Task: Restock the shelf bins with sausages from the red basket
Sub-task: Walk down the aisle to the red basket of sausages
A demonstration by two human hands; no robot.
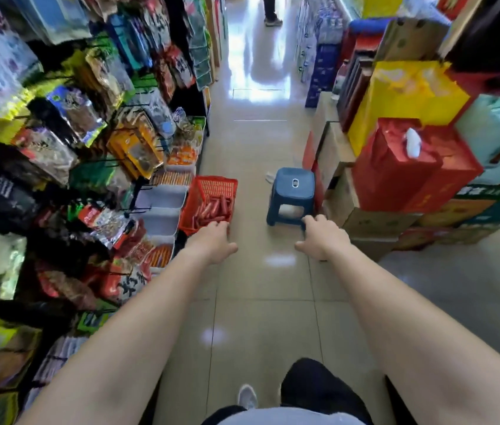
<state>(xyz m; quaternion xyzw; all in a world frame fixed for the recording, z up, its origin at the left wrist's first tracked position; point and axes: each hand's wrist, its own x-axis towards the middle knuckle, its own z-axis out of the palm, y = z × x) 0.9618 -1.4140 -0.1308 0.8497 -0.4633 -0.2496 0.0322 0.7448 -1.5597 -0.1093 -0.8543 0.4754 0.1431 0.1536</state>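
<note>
- Two bare arms reach out ahead of us down a shop aisle, over a pale tiled floor [257, 302].
- Our left hand [212, 242] is stretched toward the near rim of the red basket [212, 187]; its fingertips [222, 223] lie at that rim, and we cannot tell whether they grip the rim or merely touch it.
- Our right hand [322, 237] hangs loose with the fingers slack, holding nothing; its fingertips sit just in front of the near leg of a small blue plastic stool [293, 194], and contact is unclear.
- We see the red basket standing on the floor against the foot of the left-hand shelving, its mesh walls upright and its top open.
- Inside the basket lies a heap of red-wrapped sausages [215, 208], gathered toward its near end.
- Just left of the basket, along the bottom of the shelving, runs a row of white shelf bins [161, 196].
- Of these, the two bins beside the basket look bare inside, while the nearer bin [159, 254] and the farther ones hold orange and red sticks.
- Above the bins, packets of snacks [89, 118] hang from black hooks, blurred at the left edge.
- On the right of the aisle we see stacked cartons and gift boxes, a red one [395, 176] with a yellow one [408, 96] behind it.
- At the bottom edge show our dark trouser leg [319, 388] and a white shoe [247, 397].
- Far down the aisle another person's legs [271, 10] stand on the glossy floor.
</note>
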